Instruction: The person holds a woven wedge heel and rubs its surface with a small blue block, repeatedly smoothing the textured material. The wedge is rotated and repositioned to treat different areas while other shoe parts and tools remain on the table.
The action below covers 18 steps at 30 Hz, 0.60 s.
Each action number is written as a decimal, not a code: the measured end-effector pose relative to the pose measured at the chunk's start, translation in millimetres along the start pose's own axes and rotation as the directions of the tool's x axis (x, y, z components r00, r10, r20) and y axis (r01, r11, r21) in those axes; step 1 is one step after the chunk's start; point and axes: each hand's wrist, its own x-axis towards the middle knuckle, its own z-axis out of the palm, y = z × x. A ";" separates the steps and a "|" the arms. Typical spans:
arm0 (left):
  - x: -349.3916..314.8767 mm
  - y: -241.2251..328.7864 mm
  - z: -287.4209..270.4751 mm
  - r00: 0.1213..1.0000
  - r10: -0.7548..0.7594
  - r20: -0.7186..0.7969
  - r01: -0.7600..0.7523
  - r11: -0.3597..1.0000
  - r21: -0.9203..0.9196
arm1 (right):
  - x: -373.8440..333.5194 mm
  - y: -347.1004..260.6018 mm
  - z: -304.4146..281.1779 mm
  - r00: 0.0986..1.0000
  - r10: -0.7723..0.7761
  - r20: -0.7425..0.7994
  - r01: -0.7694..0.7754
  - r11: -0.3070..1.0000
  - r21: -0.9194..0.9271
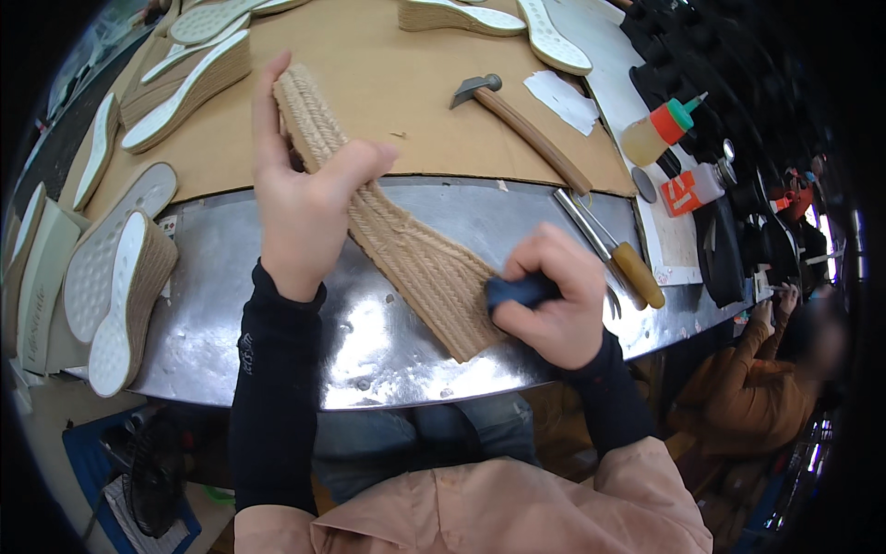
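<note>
- My left hand [309, 212] gripped a wedge sole [420, 272].
- My right hand [574, 294] clenched a blue wad [513, 291] at its edge.
- A hammer [532, 138] lay beyond.
- Pale-topped soles [140, 291] crowded my left.

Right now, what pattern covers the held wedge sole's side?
The wedge sole shows tan braided rows, best in the head view.

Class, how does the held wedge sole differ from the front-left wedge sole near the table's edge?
The held wedge sole shows mainly its braided side; the front-left wedge sole shows its white dimpled face as well.
The left hand grips the held wedge sole, while no hand touches the front-left wedge sole.
Both have tan, woven-looking sides.
</note>
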 end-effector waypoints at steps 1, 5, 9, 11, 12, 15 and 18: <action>0.0 -0.3 0.6 1.000 -0.001 -0.004 0.001 1.000 -0.012 | 2.9 1.3 1.4 1.000 0.008 -0.007 -0.007 1.000 0.019; 0.1 1.6 -1.5 1.000 -0.022 -0.001 0.022 1.000 0.007 | 9.3 1.7 1.0 0.997 0.052 0.065 -0.052 0.999 -0.001; 0.5 0.4 -1.4 0.999 -0.035 0.004 0.035 0.999 0.019 | 6.5 -1.3 -7.0 0.999 -0.042 0.025 0.041 0.997 0.062; -0.8 -0.6 -0.7 0.999 -0.040 0.005 0.039 0.999 0.027 | 6.8 0.7 -6.4 0.999 -0.010 0.052 0.008 0.999 0.033; -0.5 -1.1 -0.6 0.999 -0.039 0.004 0.039 0.999 0.018 | 8.3 2.9 -4.5 0.998 -0.004 0.056 0.003 1.000 0.022; 0.0 -2.1 -1.2 1.000 -0.026 -0.001 0.026 1.000 0.001 | 10.3 7.0 -0.4 0.999 -0.024 0.034 0.023 0.999 0.026; 0.9 -2.2 -2.4 1.000 -0.029 -0.003 0.029 0.999 0.025 | 7.4 5.2 -3.4 0.999 -0.001 0.052 -0.002 0.999 0.046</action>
